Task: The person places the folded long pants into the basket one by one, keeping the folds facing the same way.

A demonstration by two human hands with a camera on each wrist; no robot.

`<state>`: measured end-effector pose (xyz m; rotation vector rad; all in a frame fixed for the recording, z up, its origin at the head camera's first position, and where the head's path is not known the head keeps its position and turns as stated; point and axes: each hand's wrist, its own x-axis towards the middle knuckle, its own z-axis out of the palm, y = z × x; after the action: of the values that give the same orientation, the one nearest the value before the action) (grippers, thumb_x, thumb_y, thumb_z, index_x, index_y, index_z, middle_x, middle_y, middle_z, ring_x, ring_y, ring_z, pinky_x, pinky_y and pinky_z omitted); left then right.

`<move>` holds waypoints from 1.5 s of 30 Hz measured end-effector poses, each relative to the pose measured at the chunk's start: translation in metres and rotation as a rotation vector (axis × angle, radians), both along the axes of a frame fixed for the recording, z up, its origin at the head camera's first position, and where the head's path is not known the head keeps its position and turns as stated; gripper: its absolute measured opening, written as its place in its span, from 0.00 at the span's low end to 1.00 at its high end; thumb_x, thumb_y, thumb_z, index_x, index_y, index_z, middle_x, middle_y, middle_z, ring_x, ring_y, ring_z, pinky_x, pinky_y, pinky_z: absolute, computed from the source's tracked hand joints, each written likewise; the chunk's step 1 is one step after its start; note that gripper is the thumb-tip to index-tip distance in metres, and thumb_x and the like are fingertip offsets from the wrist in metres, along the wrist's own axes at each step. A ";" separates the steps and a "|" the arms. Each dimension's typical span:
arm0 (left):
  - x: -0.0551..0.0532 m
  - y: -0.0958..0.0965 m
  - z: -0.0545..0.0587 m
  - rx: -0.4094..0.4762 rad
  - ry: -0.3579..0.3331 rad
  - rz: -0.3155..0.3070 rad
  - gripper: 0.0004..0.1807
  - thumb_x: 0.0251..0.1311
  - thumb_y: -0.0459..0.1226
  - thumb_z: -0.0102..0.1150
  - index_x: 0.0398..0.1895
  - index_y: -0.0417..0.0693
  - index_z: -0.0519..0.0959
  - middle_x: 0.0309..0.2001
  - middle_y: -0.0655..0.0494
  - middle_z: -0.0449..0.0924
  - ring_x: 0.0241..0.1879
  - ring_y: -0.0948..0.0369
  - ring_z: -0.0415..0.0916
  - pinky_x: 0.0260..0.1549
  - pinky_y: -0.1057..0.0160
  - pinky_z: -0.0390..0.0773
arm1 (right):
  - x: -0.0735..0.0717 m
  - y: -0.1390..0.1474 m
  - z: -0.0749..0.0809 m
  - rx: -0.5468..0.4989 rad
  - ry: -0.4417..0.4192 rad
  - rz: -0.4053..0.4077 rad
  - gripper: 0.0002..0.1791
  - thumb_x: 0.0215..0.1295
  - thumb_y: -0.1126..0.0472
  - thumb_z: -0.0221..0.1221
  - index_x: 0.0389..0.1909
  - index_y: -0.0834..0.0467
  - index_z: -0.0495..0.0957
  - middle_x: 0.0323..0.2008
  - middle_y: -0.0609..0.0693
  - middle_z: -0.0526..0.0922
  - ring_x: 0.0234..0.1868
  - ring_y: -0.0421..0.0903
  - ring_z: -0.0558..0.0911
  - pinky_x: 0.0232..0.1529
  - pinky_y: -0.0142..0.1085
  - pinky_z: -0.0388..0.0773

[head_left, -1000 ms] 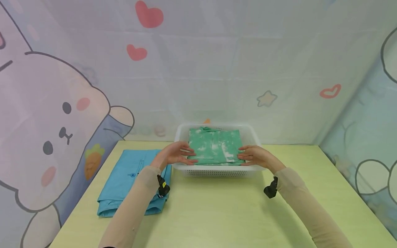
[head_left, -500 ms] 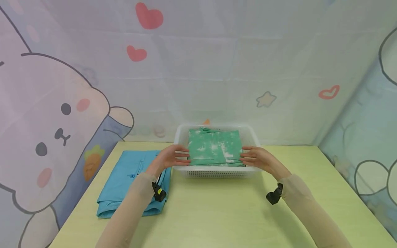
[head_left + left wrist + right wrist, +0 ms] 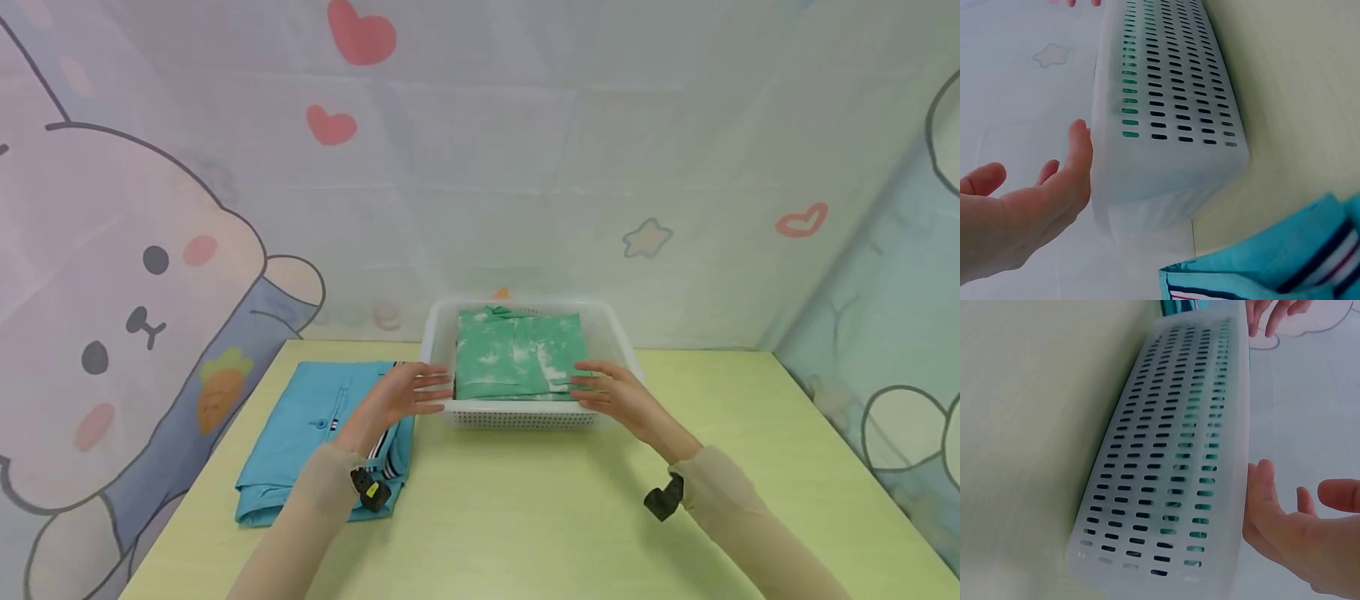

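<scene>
A folded green and white tie-dye garment (image 3: 517, 354) lies flat in a white plastic basket (image 3: 525, 407). My left hand (image 3: 396, 397) is at the basket's left front corner with relaxed fingers and nothing in its grasp. Over the right front corner, my right hand (image 3: 621, 398) has its fingers extended toward the garment's edge. Both wrist views show the slotted basket wall (image 3: 1147, 172) beside the hands; whether the fingers touch the rim I cannot tell. Left of the basket lies a folded blue garment (image 3: 292, 425) with a button and striped trim, partly hidden by my left arm.
The pale yellow-green table (image 3: 510, 517) extends in front of and to the right of the basket. Close behind the basket hangs a cartoon-printed cloth backdrop (image 3: 480, 183). A black wrist camera (image 3: 664, 498) sits on each sleeve cuff.
My left hand has drawn back leftward from the garment to the basket's corner. The right hand has shifted slightly toward me. Both garments and the basket stay in place.
</scene>
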<state>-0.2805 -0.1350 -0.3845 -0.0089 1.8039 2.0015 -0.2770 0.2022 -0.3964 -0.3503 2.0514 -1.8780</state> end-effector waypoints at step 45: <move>0.046 -0.017 -0.032 -0.236 0.127 0.056 0.20 0.62 0.41 0.44 0.53 0.37 0.67 0.56 0.40 0.69 0.50 0.50 0.74 0.44 0.55 0.75 | 0.048 -0.066 -0.034 0.008 -0.119 0.179 0.26 0.65 0.56 0.47 0.62 0.62 0.58 0.58 0.63 0.69 0.54 0.55 0.74 0.52 0.47 0.71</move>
<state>-0.2344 -0.1524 -0.4169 -0.0041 2.1341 1.8506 -0.2292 0.1366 -0.4302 -0.3966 1.8839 -1.7408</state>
